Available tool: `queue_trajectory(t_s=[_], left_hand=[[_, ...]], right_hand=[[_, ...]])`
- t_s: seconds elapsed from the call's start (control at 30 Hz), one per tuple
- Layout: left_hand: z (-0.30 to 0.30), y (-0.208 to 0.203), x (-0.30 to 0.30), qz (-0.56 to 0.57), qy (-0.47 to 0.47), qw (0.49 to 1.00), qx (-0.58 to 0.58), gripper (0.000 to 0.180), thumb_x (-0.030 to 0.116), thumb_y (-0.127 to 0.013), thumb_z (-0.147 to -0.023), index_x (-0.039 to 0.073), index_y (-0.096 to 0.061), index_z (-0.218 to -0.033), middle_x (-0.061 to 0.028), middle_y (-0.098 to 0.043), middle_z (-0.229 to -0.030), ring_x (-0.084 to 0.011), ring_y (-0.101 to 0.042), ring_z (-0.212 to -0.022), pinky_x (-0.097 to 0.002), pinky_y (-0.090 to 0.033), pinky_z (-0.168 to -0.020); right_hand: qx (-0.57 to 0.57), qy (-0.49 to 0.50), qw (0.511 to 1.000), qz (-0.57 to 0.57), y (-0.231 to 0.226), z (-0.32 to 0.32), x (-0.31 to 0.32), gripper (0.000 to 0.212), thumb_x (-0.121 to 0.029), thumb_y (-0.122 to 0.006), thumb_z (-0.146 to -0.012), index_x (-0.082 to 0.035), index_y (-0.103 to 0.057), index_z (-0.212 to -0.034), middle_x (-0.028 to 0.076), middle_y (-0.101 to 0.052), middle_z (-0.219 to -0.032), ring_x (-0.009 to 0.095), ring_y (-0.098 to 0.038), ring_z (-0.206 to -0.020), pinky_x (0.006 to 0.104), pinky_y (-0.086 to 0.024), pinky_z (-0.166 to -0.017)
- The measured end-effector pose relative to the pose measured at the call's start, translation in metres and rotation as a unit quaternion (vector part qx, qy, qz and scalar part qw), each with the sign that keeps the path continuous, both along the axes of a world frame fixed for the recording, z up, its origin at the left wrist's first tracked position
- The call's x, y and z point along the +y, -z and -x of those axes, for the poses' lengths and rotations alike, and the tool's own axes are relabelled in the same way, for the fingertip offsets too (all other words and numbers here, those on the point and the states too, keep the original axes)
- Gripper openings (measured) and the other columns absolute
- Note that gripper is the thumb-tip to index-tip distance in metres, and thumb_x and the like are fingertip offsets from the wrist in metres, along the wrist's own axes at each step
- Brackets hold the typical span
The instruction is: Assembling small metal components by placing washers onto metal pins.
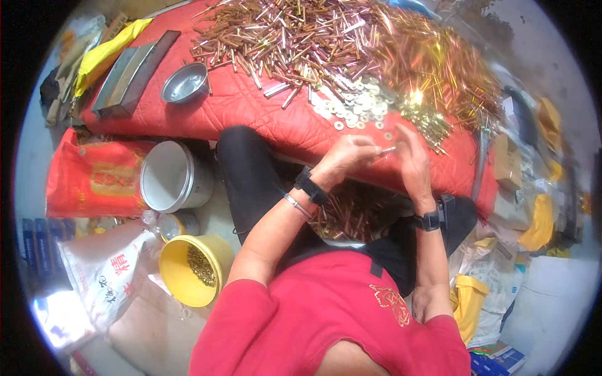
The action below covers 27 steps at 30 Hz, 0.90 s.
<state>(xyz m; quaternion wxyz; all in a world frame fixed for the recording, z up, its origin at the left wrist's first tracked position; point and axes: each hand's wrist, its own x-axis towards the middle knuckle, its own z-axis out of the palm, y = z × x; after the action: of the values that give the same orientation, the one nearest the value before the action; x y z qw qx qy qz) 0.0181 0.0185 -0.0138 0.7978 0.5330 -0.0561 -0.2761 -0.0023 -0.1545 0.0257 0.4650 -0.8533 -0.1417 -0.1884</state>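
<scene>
My left hand [352, 154] is closed in a pinch on a small metal rod [387, 150] above the table's near edge. The rod's far side is partly hidden by fingers. Close to its tip, my right hand [414, 164] has its fingers stretched and apart, slightly blurred. Just beyond both hands lie many pale flat washers [359, 111] on a red quilted cover [263, 119]. Behind them spreads a heap of copper-coloured metal tubes [301, 41]. Thin gold rods [448, 75] are piled on the right, with short gold pieces [433, 128] at their near end.
A metal bowl [182, 94] and an angled metal trough [135, 75] sit at the table's left. Below stand a white bucket [187, 178] and a yellow bucket [216, 250] with small brass-coloured pieces. Sacks lie further left; more rods rest between my legs; yellow bags [469, 304] are at right.
</scene>
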Motion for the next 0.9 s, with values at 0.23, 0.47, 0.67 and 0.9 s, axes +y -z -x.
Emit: queue_trajectory(t_s=[0.23, 0.47, 0.67, 0.9], left_hand=[[0.0, 0.001, -0.016, -0.157, -0.042, 0.956, -0.243, 0.01, 0.016, -0.065, -0.086, 0.006, -0.063, -0.086, 0.0008, -0.058, -0.071, -0.0109, -0.057, -0.06, -0.0228, -0.041, -0.049], [0.012, -0.017, -0.008, -0.296, -0.132, 0.858, -0.399, 0.009, 0.009, -0.066, -0.084, 0.003, -0.067, -0.089, -0.0037, -0.061, -0.069, -0.0099, -0.055, -0.06, -0.026, -0.043, -0.054], [0.008, -0.038, -0.019, -0.253, -0.058, 0.937, -0.235, 0.014, 0.01, -0.065, -0.085, -0.002, -0.067, -0.091, -0.0011, -0.061, -0.071, -0.0061, -0.051, -0.064, -0.0225, -0.042, -0.059], [-0.025, -0.058, 0.026, -0.404, -0.046, 0.764, -0.501, 0.034, 0.024, -0.077, -0.072, 0.002, -0.066, -0.096, -0.0142, -0.063, -0.097, -0.0322, -0.058, -0.092, -0.0396, -0.046, -0.082]], right_hand=[[0.089, -0.034, 0.995, -0.034, 0.009, -0.003, -0.009, 0.023, -0.015, -0.048, -0.096, -0.004, -0.063, -0.11, 0.01, -0.067, -0.1, 0.016, -0.063, -0.08, 0.0282, -0.049, -0.072], [0.085, -0.074, 0.99, -0.083, 0.017, -0.014, -0.015, 0.023, -0.012, -0.049, -0.094, -0.004, -0.057, -0.115, 0.008, -0.062, -0.082, 0.021, -0.061, -0.072, 0.03, -0.048, -0.065], [0.126, -0.108, 0.983, -0.083, 0.017, -0.014, -0.028, 0.02, -0.012, -0.051, -0.092, -0.003, -0.061, -0.107, 0.014, -0.064, -0.096, 0.025, -0.063, -0.09, 0.0337, -0.049, -0.077], [0.058, 0.055, 0.995, 0.054, 0.022, -0.08, -0.082, 0.021, -0.02, -0.055, -0.09, -0.002, -0.062, -0.097, 0.017, -0.065, -0.091, 0.031, -0.062, -0.086, 0.0379, -0.049, -0.075]])
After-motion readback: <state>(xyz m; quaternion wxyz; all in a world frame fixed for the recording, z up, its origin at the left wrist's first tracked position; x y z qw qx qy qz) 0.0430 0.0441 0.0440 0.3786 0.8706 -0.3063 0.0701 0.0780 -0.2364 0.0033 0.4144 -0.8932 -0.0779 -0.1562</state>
